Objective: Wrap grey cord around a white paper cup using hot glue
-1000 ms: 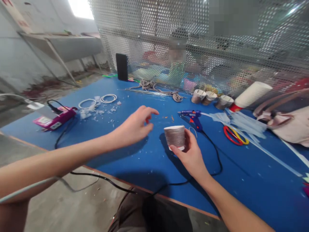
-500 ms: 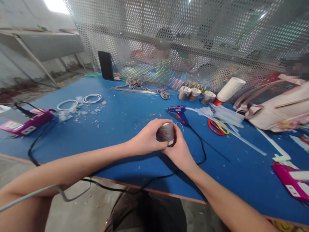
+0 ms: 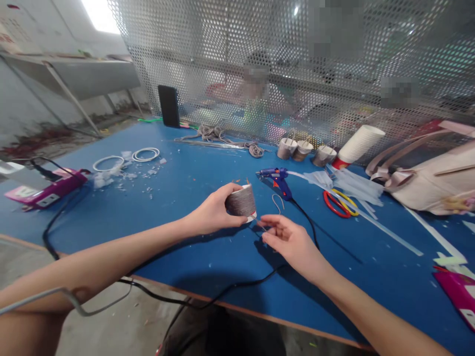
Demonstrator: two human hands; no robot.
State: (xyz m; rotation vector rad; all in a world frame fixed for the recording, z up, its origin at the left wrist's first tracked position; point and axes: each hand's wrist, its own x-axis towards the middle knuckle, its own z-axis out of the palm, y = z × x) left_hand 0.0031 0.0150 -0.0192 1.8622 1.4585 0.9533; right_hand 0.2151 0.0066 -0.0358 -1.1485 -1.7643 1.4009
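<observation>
My left hand [image 3: 213, 213] grips a paper cup wrapped in grey cord [image 3: 241, 201], held tilted above the blue table [image 3: 208, 252]. Just to its right, my right hand [image 3: 289, 240] pinches the loose end of the cord [image 3: 260, 222] that runs from the cup's lower edge. A blue glue gun [image 3: 276, 177] lies beyond the cup, its black cable [image 3: 308, 222] passing close to my right hand.
Red and yellow scissors [image 3: 339, 202], clear glue sticks [image 3: 356, 185], wrapped cups [image 3: 304, 149] and a stack of paper cups [image 3: 358, 143] lie at the right. A pink device [image 3: 46, 190], white rings [image 3: 126, 157], a coil of cord [image 3: 222, 136] and a phone [image 3: 168, 105] are at the left. A perforated screen [image 3: 260, 49] backs the table, with people behind.
The wrapped cup passed from my right hand into my left hand. My right hand let go of the cup and now pulls the cord end a little way off it.
</observation>
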